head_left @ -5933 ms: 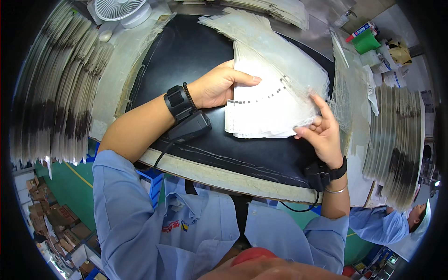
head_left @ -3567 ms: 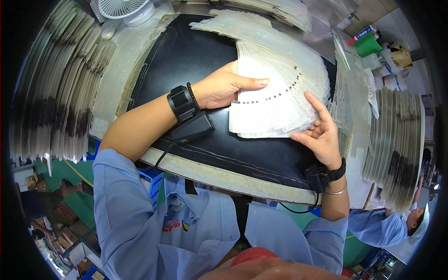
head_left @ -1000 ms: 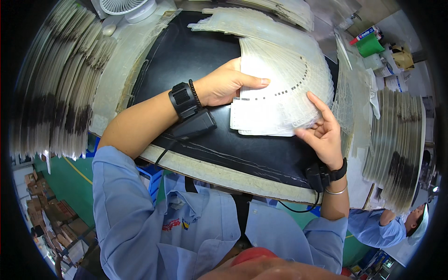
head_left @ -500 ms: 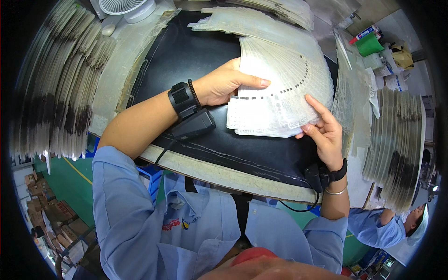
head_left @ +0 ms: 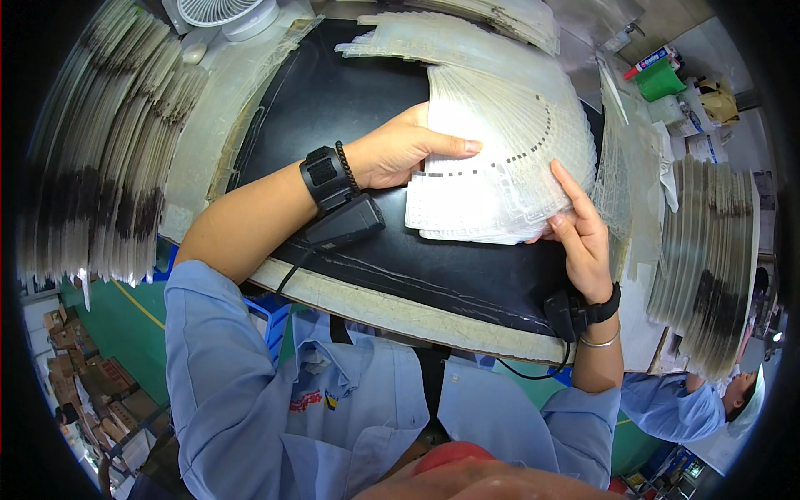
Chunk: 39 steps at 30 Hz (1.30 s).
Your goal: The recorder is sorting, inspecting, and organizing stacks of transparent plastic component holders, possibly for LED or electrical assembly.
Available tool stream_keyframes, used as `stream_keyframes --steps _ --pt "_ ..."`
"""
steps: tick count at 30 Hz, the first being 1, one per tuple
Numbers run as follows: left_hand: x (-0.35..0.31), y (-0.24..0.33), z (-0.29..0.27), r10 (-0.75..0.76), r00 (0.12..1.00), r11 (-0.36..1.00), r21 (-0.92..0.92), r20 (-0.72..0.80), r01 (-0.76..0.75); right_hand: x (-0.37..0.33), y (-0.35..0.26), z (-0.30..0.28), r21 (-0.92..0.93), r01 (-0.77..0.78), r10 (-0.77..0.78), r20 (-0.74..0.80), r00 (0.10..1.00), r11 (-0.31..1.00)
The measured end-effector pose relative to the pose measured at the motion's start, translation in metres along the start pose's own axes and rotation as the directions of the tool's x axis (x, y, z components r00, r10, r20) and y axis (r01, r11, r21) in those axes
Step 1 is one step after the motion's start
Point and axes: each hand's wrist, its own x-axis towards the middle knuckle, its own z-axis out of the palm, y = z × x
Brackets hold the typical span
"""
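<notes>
- Fanned stack of translucent sheets [head_left: 500,158] lies spread on the black mat [head_left: 333,92], just ahead of the person.
- Left hand [head_left: 400,154] presses flat on the stack's left edge, thumb on top.
- Right hand [head_left: 581,233] grips the fan's lower right edge with fingers extended.
- White fan [head_left: 221,12] stands at the mat's far left corner.

A white fan [head_left: 218,12] stands at the surface's far left corner, beyond the black mat [head_left: 333,92]. Tall stacks of clear sheets [head_left: 100,158] fill the left edge, and another stack [head_left: 708,258] lines the right edge. A green box [head_left: 660,81] sits at the far right corner. A co-worker in blue [head_left: 692,404] is beyond the near right corner.
</notes>
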Motion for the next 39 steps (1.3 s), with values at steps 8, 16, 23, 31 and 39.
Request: stream_keyframes --steps 8,16,23,31,39 --pt "0.0 -0.001 0.002 0.03 0.999 1.0 -0.006 0.013 -0.03 0.002 -0.006 0.012 -0.032 0.079 -0.081 -0.051 0.995 0.996" --pt "0.0 0.001 0.001 0.002 1.0 1.0 0.012 0.003 -0.002 0.0 -0.004 0.005 -0.011 -0.012 0.012 -0.036 0.999 1.0" --pt "0.002 -0.003 -0.003 -0.019 0.999 1.0 -0.015 0.026 0.02 0.003 -0.001 0.009 -0.034 0.09 -0.09 -0.013 0.996 0.995" --pt "-0.001 -0.002 0.001 -0.008 1.0 1.0 -0.02 0.014 0.008 0.002 -0.007 0.004 0.01 -0.044 0.044 -0.018 0.999 0.999" --pt "0.001 -0.002 -0.002 -0.014 0.999 1.0 -0.022 0.035 0.015 0.003 -0.006 0.007 -0.017 -0.015 0.015 -0.029 0.999 1.0"
